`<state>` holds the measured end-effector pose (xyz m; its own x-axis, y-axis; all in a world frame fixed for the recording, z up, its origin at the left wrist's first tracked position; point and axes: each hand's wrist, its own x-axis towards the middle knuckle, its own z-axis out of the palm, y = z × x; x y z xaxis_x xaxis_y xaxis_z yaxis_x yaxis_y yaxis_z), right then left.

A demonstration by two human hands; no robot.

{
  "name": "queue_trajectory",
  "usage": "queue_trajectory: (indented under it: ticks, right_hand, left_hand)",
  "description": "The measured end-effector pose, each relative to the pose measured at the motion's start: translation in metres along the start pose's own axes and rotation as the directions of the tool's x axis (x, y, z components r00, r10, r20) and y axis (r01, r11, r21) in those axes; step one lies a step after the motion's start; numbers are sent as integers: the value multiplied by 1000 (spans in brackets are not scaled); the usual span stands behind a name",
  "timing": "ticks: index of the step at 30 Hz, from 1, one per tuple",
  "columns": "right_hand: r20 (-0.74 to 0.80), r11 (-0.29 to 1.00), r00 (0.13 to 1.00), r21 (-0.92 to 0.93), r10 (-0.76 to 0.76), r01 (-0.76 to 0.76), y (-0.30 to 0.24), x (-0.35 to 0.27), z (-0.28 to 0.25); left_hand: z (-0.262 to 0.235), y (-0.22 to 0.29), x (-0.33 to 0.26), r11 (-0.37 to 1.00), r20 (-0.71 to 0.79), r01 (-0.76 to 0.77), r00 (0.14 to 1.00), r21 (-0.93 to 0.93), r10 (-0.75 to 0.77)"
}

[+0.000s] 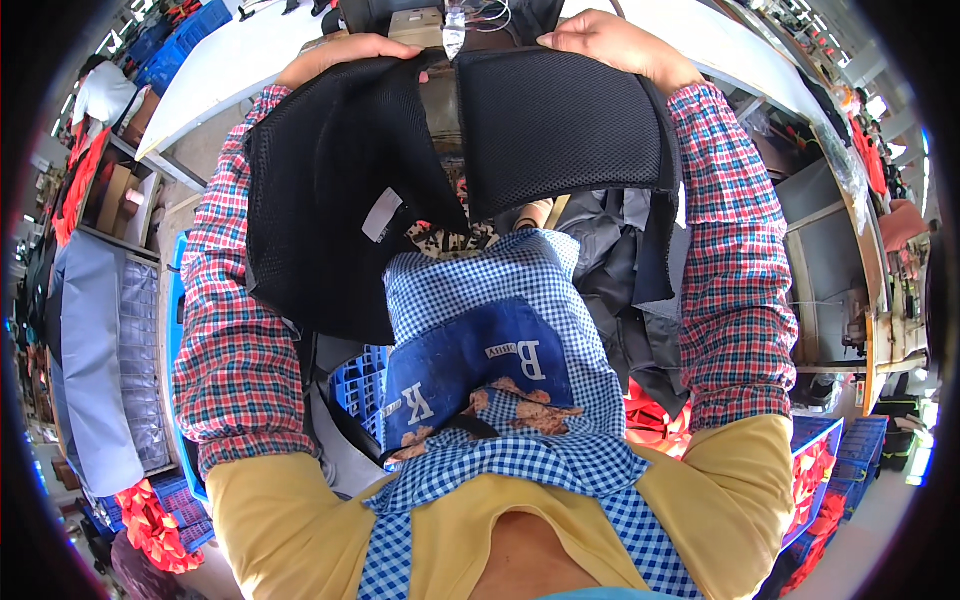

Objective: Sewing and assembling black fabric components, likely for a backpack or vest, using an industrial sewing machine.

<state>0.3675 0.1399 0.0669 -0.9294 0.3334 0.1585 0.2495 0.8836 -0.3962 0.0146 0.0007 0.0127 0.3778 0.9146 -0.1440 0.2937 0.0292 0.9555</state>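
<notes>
A blue-and-white checked apron (500,330) with a dark blue pocket hangs closest below the camera, over a yellow shirt. Above it, two pieces of black mesh fabric (540,130) are held up between the chest and the white tabletop (230,70); they meet at the middle, under a sewing machine (445,30) at the tabletop's far side. The left hand (345,55) lies on the upper edge of the left piece, fingers curled over it. The right hand (610,45) presses flat on the upper edge of the right piece. Grey and dark cloth (620,270) hangs under the right forearm. Blue crates (360,385) with orange material stand below.
</notes>
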Motion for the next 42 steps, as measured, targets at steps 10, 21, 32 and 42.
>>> queue_trajectory:
  ticks: [10, 21, 32, 42]
  right_hand:
    - [20, 991, 992, -40, 127, -126, 26, 16, 13]
    - [-29, 992, 992, -29, 124, -125, 23, 4, 12]
    - [-32, 985, 993, -132, 110, -114, -1, -7, 9]
    - [-192, 999, 981, -29, -25, 20, -4, -29, 5]
  left_hand:
    - [-4, -4, 7, 996, -49, 55, 997, -74, -58]
    - [-23, -18, 14, 996, -87, 70, 993, -53, -75]
    - [35, 18, -1, 985, -282, 128, 947, -112, -155]
    - [66, 56, -30, 882, -224, 243, 909, -403, -352]
